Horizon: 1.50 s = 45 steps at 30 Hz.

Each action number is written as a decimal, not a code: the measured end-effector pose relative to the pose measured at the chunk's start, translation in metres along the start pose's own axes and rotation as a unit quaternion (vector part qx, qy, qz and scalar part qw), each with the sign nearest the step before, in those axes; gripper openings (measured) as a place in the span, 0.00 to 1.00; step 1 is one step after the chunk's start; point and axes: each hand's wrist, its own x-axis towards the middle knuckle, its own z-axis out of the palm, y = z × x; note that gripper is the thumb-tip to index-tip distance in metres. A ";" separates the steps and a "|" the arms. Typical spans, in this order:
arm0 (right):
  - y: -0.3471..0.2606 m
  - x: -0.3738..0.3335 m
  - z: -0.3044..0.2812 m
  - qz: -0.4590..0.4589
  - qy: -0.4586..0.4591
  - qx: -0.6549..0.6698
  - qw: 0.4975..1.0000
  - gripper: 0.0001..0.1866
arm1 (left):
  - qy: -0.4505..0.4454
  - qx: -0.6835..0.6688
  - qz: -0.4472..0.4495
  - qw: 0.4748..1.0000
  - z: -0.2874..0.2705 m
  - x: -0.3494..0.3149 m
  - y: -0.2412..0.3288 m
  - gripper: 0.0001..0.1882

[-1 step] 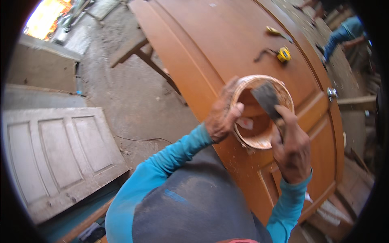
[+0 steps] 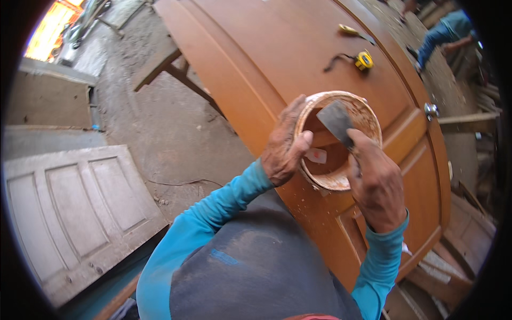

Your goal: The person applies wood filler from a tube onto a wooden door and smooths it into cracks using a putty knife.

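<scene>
A round tub [image 2: 367, 116] with a smeared, whitish-brown rim is tilted so that its inside shows above the door panel. My left hand [image 2: 282, 149] grips its left side, with the thumb over the rim. In my right hand [image 2: 378, 184] is a putty knife [image 2: 336, 120], its wide grey blade over the tub's mouth. Most of the handle is hidden by my fingers. Whether the blade touches the inner wall, I cannot tell. A pale patch [image 2: 316, 155] with a reddish mark shows inside the tub. Beneath lies a brown panelled wooden door [image 2: 229, 48].
A yellow tape measure [image 2: 364, 61] and a yellow-handled knife [image 2: 349, 30] lie on the door's far part. A metal doorknob [image 2: 431, 111] juts from its right edge. To the left are a wooden support [image 2: 157, 66] and a whitish panelled door [image 2: 74, 202]. Another person [image 2: 445, 37] is at far right.
The view has shifted slightly, so the door, tools and tub appear further left. Both hands keep their holds, and the putty knife stays over the tub's mouth.
</scene>
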 end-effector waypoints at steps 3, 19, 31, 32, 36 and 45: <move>0.005 -0.002 0.015 0.050 -0.093 -0.084 0.991 0.21 | -0.019 -0.001 0.016 1.000 0.013 -0.010 0.003 0.35; 0.035 -0.081 0.071 0.144 -0.072 0.019 0.987 0.16 | -0.077 0.078 0.117 0.987 0.061 -0.036 0.023 0.40; 0.006 -0.095 0.021 0.203 -0.005 0.004 0.979 0.21 | -0.101 0.069 0.144 0.982 0.058 -0.029 0.013 0.40; 0.004 -0.095 0.017 0.197 0.002 0.002 0.980 0.21 | -0.100 0.067 0.142 0.983 0.057 -0.028 0.011 0.40; -0.004 -0.098 0.011 0.181 0.071 -0.023 0.981 0.20 | -0.101 0.049 0.135 0.984 0.059 -0.023 0.011 0.38; 0.020 -0.109 0.026 0.143 0.185 0.062 0.970 0.21 | -0.027 -0.070 -0.020 0.997 0.064 -0.018 0.013 0.31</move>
